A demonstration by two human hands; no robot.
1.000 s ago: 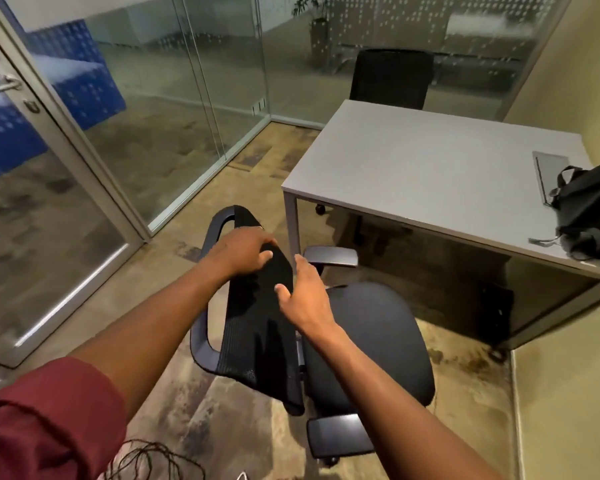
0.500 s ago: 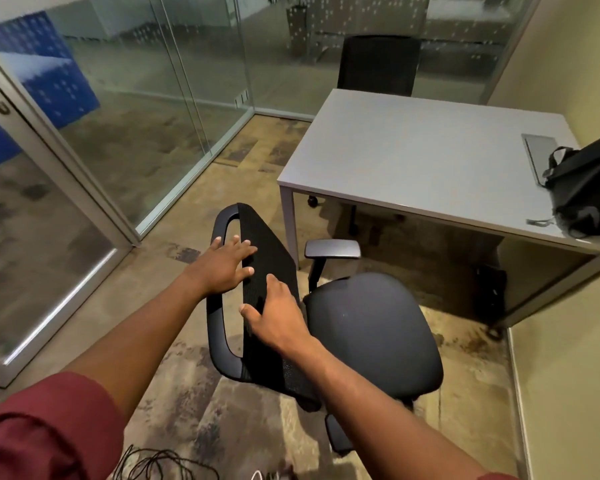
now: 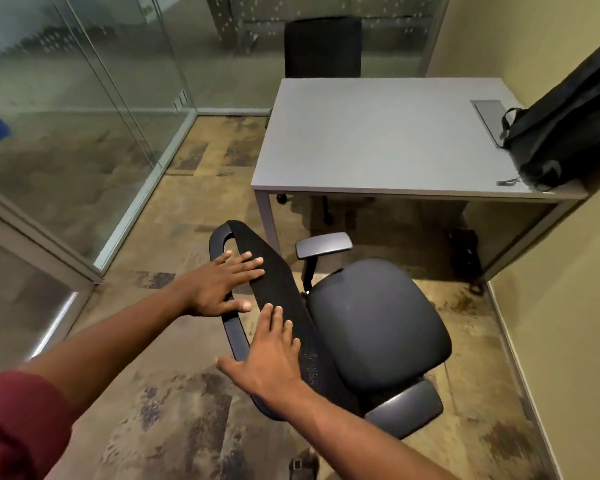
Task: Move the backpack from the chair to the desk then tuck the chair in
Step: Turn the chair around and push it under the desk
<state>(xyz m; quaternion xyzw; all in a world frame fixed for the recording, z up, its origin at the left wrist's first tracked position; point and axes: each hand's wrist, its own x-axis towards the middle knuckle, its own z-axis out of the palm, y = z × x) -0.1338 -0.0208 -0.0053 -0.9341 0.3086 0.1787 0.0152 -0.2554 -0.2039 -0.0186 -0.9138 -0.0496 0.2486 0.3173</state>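
Note:
A black office chair [image 3: 374, 323] stands on the floor just in front of the grey desk [image 3: 378, 140], its seat outside the desk's front edge. My left hand [image 3: 222, 282] lies flat with spread fingers on the upper part of the mesh backrest. My right hand [image 3: 267, 355] presses flat on the backrest lower down, fingers apart. Neither hand grips anything. The black backpack [image 3: 568, 126] rests on the desk's right end, leaning against the wall.
A second black chair [image 3: 323, 46] stands behind the desk. Glass walls [image 3: 84, 116] run along the left and the back. A yellow wall [image 3: 568, 306] closes the right side. A grey cover plate [image 3: 489, 116] sits in the desk by the backpack.
My hands went from gripping the backrest top to lying flat and open on it. The chair has turned and sits nearer the desk. My view has shifted toward the desk.

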